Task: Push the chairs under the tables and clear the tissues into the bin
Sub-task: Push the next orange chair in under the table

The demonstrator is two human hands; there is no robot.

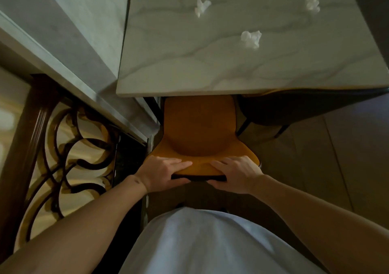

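An orange chair [200,126] stands right in front of me, its seat partly under the near edge of a marble-pattern table [189,63]. My left hand [164,173] grips the left part of the chair's backrest top, fingers over the front and thumb behind. My right hand [233,173] grips the right part the same way. Three crumpled white tissues lie on the tabletop: one at the far left [201,6], one in the middle [251,39], one at the far right [313,2].
A second, dark chair [267,114] is tucked under the table to the right. A marble ledge [73,59] and a wooden railing with scrolled ironwork [63,147] run close along the left. Wooden floor [336,158] lies to the right. No bin is in view.
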